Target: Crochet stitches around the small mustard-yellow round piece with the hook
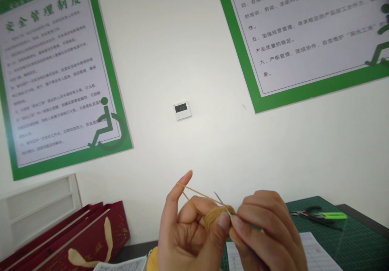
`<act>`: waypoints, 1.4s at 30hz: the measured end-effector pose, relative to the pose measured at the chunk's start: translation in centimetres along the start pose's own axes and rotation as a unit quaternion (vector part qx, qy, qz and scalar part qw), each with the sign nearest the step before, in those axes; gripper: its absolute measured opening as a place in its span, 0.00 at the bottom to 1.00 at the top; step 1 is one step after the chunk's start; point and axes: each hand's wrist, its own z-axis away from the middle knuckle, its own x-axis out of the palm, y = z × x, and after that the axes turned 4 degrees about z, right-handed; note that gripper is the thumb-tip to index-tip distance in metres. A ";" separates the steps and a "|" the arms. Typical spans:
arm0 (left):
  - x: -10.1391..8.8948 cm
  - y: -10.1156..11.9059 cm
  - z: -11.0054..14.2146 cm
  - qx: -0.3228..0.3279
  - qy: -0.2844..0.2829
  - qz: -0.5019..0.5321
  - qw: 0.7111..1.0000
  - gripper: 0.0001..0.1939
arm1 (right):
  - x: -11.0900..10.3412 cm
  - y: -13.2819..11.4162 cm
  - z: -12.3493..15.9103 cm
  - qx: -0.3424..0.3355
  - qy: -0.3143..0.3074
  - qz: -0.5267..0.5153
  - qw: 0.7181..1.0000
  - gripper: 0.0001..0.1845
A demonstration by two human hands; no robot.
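My left hand (188, 230) is raised in front of the wall, its index finger stretched up with a strand of mustard yellow yarn (194, 192) looped over it. Its thumb and other fingers pinch a small piece of yellow crochet work (214, 215). My right hand (267, 230) is closed around a thin metal crochet hook (221, 201), whose tip pokes up through the yellow work. A ball of the same yellow yarn (152, 259) shows partly below my left hand.
A green cutting mat (349, 238) lies on the dark table at the right, with pliers with green handles (322, 215) and a printed sheet (316, 254) on it. Red gift bags (85, 238) stand at the left. Two green-framed posters and a small thermostat (182, 110) hang on the white wall.
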 end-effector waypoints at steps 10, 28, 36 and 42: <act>-1.4 0.0 -0.5 -0.042 -0.067 0.020 0.997 0.43 | -0.6 -0.4 -1.9 0.491 -0.081 -0.320 0.806 0.17; -1.4 -0.2 -0.7 -0.039 -0.063 0.042 0.996 0.41 | 0.7 -0.7 -1.7 0.503 -0.095 -0.464 0.723 0.14; -1.1 0.0 -0.6 -0.161 -0.083 0.153 0.972 0.37 | -0.3 -0.8 -1.1 0.036 -0.006 -0.051 0.998 0.20; -1.6 0.3 -1.4 -0.217 -0.129 0.223 0.941 0.35 | 1.3 -2.3 -0.4 0.328 0.060 -0.372 0.866 0.06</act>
